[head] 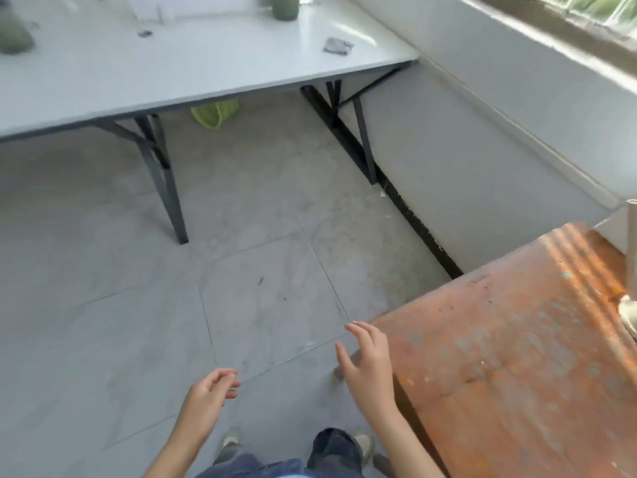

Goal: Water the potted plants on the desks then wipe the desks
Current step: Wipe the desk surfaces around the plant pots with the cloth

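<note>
Both hands are empty as a person stands between two desks. The likeliest slip from here is one of order. No watering vessel is in view, while a crumpled grey cloth (337, 46) lies far ahead of the right hand (367, 367) on the white desk (172, 81), so wiping could start before the plants are watered. A second risk is closer: the right hand hovers at the near corner of the rust-orange table (517, 357), and a careless swing could knock against that edge.

The right hand is raised with its fingers spread and relaxed, gripping nothing. The left hand (210, 391), lower and just beside it, has loosely curled fingers and holds nothing. One green pot (284, 6) stands well beyond both hands at the desk's far edge, and a second pot (13, 37) sits far to the left of the left hand — what grows in them is cropped out or blurred. A lime basket (215, 112) lies under the desk.
</note>
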Action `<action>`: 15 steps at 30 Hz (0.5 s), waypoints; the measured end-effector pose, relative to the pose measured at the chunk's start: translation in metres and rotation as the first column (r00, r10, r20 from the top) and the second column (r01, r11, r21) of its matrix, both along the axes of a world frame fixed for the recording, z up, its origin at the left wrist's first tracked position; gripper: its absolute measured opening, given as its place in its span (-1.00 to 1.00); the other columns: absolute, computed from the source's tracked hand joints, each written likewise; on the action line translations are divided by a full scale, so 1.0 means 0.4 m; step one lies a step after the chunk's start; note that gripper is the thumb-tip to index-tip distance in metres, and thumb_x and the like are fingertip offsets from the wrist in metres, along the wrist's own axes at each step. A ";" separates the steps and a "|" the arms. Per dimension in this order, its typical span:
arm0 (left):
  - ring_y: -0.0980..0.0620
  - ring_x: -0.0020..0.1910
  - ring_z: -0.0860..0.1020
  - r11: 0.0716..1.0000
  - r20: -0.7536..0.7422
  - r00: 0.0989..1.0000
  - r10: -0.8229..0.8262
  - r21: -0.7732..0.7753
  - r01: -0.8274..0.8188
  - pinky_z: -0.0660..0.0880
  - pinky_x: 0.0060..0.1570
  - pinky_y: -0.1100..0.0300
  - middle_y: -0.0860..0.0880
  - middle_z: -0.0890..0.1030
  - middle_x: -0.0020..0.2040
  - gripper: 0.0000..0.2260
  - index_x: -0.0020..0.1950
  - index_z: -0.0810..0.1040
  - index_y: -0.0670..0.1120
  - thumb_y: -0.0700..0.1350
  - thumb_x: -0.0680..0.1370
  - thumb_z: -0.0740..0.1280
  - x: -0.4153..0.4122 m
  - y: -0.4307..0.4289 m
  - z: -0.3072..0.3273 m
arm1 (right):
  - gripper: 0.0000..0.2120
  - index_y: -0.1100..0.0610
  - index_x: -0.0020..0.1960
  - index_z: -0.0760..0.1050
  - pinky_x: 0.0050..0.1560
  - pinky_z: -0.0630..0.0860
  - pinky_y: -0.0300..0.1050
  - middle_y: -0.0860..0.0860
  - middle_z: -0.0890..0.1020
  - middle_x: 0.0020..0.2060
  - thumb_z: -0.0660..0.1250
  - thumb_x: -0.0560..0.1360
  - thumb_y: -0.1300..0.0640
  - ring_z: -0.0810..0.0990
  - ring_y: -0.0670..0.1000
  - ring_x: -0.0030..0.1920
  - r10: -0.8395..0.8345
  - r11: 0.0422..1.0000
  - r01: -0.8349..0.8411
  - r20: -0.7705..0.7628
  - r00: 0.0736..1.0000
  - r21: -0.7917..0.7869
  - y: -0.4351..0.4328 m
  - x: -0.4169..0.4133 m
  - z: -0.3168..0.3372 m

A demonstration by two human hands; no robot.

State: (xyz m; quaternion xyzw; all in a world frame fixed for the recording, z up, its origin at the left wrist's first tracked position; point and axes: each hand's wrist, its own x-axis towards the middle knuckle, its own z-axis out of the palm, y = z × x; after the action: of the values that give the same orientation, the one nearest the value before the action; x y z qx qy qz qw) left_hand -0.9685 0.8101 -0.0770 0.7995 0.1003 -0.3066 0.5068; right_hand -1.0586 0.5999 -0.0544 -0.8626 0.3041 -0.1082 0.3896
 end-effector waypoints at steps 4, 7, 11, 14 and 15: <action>-0.04 -0.30 0.50 0.999 -0.051 0.997 0.051 -0.007 -0.052 0.31 -0.27 0.20 -0.15 0.57 -0.23 -0.79 -0.24 0.51 -0.13 -0.26 0.56 0.18 0.080 0.166 -0.016 | -0.68 0.18 0.21 0.46 0.18 0.21 -0.28 0.11 0.50 0.16 0.32 0.47 0.14 0.40 0.07 0.25 0.095 0.995 -0.090 -0.112 0.989 0.048 0.179 0.079 -0.053; -0.07 -0.22 0.51 0.995 0.005 0.996 0.094 -0.030 -0.094 0.35 -0.21 0.18 -0.10 0.58 -0.21 -0.80 -0.23 0.51 -0.11 -0.21 0.57 0.18 0.179 0.271 -0.001 | -0.66 0.15 0.24 0.42 0.18 0.23 -0.28 0.07 0.47 0.19 0.29 0.49 0.11 0.37 0.03 0.26 0.129 0.991 -0.124 -0.145 0.981 0.041 0.290 0.157 -0.071; -0.04 -0.23 0.50 0.987 -0.002 0.989 0.150 -0.063 -0.150 0.35 -0.21 0.19 -0.09 0.57 -0.21 -0.81 -0.22 0.51 -0.11 -0.20 0.56 0.18 0.248 0.364 -0.004 | -0.64 0.13 0.26 0.39 0.23 0.26 -0.25 0.04 0.46 0.20 0.28 0.49 0.10 0.36 0.00 0.27 0.174 0.985 -0.171 -0.168 0.970 0.032 0.377 0.242 -0.068; -0.03 -0.26 0.49 0.981 -0.036 0.983 0.180 -0.060 -0.182 0.34 -0.24 0.18 -0.12 0.56 -0.21 -0.79 -0.25 0.50 -0.11 -0.21 0.56 0.18 0.290 0.392 -0.027 | -0.65 0.12 0.26 0.40 0.24 0.30 -0.21 0.02 0.46 0.19 0.29 0.49 0.10 0.37 -0.01 0.26 0.195 0.981 -0.191 -0.210 0.958 0.041 0.405 0.270 -0.068; -0.04 -0.27 0.49 0.983 -0.053 0.983 0.174 -0.056 -0.177 0.34 -0.24 0.18 -0.12 0.57 -0.21 -0.79 -0.25 0.50 -0.11 -0.21 0.56 0.18 0.303 0.388 -0.033 | -0.65 0.12 0.25 0.41 0.23 0.30 -0.23 0.00 0.47 0.16 0.29 0.48 0.11 0.38 -0.01 0.25 0.179 0.984 -0.173 -0.218 0.959 0.045 0.402 0.274 -0.071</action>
State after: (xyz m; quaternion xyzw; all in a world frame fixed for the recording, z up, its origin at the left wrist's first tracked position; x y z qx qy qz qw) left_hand -0.8473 0.9654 -0.0903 0.7642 0.1730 -0.2828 0.5533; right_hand -0.9490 0.7606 -0.0829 -0.8877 0.2691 0.0274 0.3725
